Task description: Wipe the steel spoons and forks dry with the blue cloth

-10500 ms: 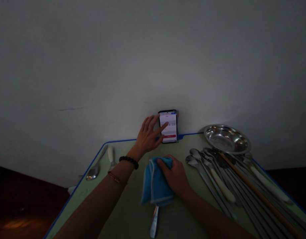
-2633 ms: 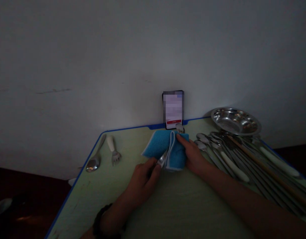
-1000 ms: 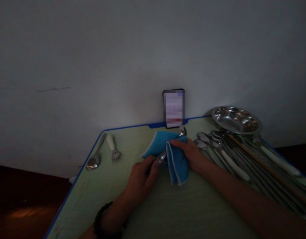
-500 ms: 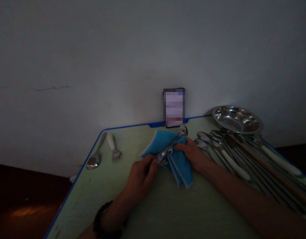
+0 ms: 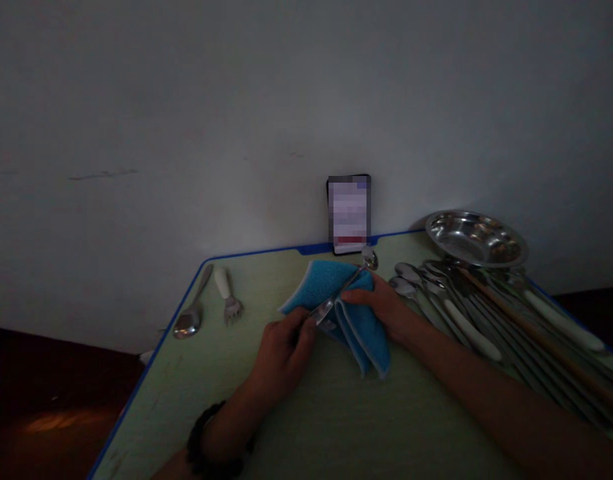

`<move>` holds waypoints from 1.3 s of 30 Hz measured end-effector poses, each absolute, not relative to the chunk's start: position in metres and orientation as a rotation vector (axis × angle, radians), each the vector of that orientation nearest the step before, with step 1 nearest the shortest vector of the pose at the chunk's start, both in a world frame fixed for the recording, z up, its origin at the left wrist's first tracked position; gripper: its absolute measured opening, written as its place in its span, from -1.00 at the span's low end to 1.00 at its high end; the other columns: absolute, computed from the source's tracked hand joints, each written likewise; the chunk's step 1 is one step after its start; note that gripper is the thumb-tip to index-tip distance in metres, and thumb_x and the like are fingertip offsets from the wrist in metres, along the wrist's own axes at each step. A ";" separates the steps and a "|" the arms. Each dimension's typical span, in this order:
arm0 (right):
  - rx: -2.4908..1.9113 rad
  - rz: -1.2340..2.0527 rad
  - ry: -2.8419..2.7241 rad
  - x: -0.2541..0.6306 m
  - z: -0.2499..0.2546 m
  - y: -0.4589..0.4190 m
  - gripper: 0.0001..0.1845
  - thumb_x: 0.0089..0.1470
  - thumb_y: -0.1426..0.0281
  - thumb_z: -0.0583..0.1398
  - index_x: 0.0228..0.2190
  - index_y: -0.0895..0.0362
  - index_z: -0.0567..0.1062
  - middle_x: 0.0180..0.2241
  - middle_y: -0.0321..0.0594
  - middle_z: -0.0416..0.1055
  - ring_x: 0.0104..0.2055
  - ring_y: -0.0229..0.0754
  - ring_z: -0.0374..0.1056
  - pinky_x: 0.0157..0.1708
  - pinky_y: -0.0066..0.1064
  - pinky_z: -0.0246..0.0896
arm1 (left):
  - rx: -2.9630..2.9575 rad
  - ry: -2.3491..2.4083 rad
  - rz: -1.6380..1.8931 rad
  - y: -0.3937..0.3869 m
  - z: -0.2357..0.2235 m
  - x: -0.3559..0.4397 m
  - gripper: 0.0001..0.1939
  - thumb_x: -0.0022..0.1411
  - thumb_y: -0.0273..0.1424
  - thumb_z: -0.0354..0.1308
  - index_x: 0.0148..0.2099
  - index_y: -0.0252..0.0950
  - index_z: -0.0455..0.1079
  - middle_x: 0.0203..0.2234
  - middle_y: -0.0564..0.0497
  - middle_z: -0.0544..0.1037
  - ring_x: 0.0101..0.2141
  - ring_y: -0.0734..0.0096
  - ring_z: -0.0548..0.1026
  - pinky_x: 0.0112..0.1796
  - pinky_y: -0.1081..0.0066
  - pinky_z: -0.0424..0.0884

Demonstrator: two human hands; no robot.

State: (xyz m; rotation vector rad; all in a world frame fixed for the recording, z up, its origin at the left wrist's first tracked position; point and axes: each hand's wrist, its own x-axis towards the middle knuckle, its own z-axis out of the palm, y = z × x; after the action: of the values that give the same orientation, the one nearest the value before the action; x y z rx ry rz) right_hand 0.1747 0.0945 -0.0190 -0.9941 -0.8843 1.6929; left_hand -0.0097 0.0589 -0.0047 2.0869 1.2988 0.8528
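Note:
My left hand is closed on the handle end of a metal spoon. The spoon slants up to the right, and its bowl points toward the wall. A blue cloth with a pale edge lies behind and around the spoon's handle, its folded part hanging down to the right. My right hand grips this cloth, with the thumb across the spoon's handle just below the bowl. Part of the handle is hidden by my left fingers.
At the table's left lie another spoon and a white-handled fork. A phone leans on the wall. To the right, a metal bowl stands behind a pile of spoons, chopsticks and other cutlery.
My right thumb has shifted slightly left along the spoon's handle. The cloth's hanging corners have swung a little to the right. My left hand keeps nearly the same place.

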 end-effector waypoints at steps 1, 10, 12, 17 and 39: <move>-0.979 1.701 -0.895 0.175 -0.019 0.095 -0.55 -0.34 0.37 0.36 -0.29 0.08 0.42 -0.42 -0.34 0.51 -0.44 -0.24 0.42 -0.38 -0.37 0.35 | 2.085 1.293 0.854 0.059 -0.005 -0.010 -0.74 0.24 -0.39 -0.12 -0.51 -0.29 0.16 -0.72 0.19 0.14 -0.69 0.59 0.16 -0.62 0.54 0.06; -0.914 1.695 -1.010 0.174 -0.023 0.095 -0.30 -0.40 0.46 0.39 -0.13 0.05 0.33 -0.24 -0.26 0.48 -0.27 -0.18 0.43 -0.27 -0.30 0.36 | 2.090 1.279 0.856 0.060 -0.008 -0.011 -0.74 0.24 -0.38 -0.12 -0.51 -0.29 0.16 -0.72 0.19 0.14 -0.69 0.58 0.16 -0.63 0.54 0.06; -0.951 1.662 -1.033 0.174 -0.023 0.095 -0.38 -0.38 0.44 0.39 -0.18 0.07 0.36 -0.27 -0.27 0.49 -0.29 -0.19 0.43 -0.26 -0.31 0.36 | 2.084 1.273 0.847 0.060 -0.007 -0.011 -0.73 0.24 -0.37 -0.12 -0.52 -0.29 0.15 -0.72 0.19 0.13 -0.69 0.58 0.15 -0.63 0.54 0.06; -0.962 1.690 -1.077 0.174 -0.022 0.095 -0.54 -0.30 0.38 0.35 -0.26 0.11 0.42 -0.32 -0.25 0.51 -0.35 -0.21 0.43 -0.28 -0.31 0.34 | 2.077 1.229 0.730 0.062 -0.008 -0.011 -0.69 0.26 -0.34 -0.15 -0.53 -0.29 0.14 -0.71 0.18 0.16 -0.66 0.57 0.20 -0.60 0.53 0.09; -0.978 1.622 -1.226 0.175 -0.021 0.094 -0.36 -0.34 0.33 0.38 -0.14 0.05 0.33 -0.25 -0.27 0.45 -0.26 -0.21 0.39 -0.24 -0.33 0.31 | 2.190 1.205 0.544 0.061 -0.011 -0.008 -0.69 0.29 -0.34 -0.14 -0.47 -0.31 0.24 -0.66 0.12 0.29 -0.60 0.54 0.28 -0.55 0.53 0.16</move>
State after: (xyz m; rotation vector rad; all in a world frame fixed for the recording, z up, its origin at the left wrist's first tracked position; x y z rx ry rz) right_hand 0.1746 0.0943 -0.0211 -0.9779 -1.2262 1.6215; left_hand -0.0080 0.0609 -0.0105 2.1904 1.2045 0.5442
